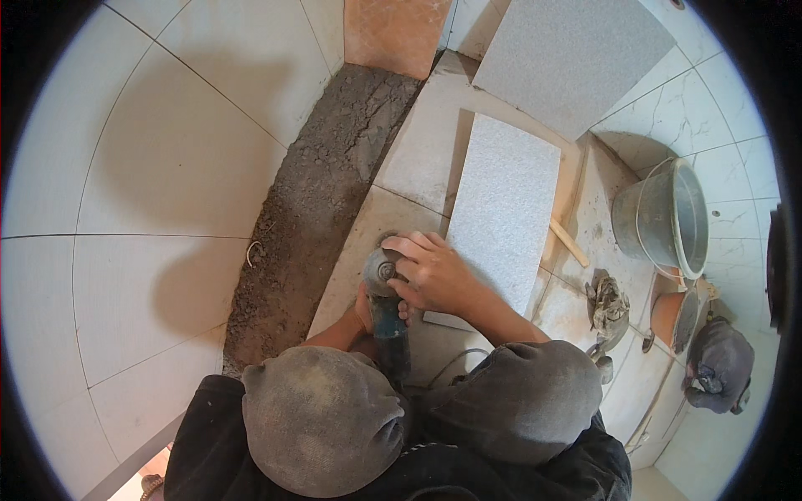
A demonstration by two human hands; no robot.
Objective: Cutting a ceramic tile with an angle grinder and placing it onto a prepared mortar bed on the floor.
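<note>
An angle grinder (389,327) with a teal-and-black body points away from me between my knees, its disc (378,277) facing up. My left hand (362,307) is wrapped round the grinder's body near its head, with part of the palm hidden behind the tool. Over the disc lies my right hand (428,271), its fingers curled at the far edge and its thumb near the central nut. A speckled light grey tile (505,192) lies flat on the floor just beyond my right hand, its near corner beside my right forearm.
A strip of rough, dark mortar (313,192) runs along the left tiled wall (167,184). Another grey tile (576,58) leans at the back. To the right are a wooden handle (570,242), a crumpled dirty cloth (609,305), a grey bucket (647,217) and a dark bag (720,365).
</note>
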